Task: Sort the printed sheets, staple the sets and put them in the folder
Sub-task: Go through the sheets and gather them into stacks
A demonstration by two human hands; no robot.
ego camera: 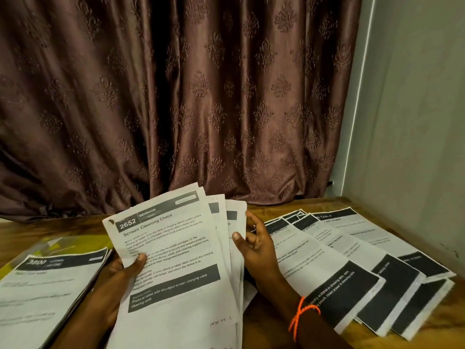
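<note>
Several printed sheets [176, 260] are fanned above the table [271, 323] so you can read headers, your left hand [123, 270] pinching the front one by thumb while your right hand [256, 245] curls around the back ones.

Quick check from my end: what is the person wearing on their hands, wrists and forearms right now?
Both forearms are bare as far as the frame shows, with no sleeves in view. The right hand has an orange thread band tied round the wrist, knotted, with loose ends hanging. The left hand shows no band, ring or glove; its wrist is partly hidden by paper.
</note>
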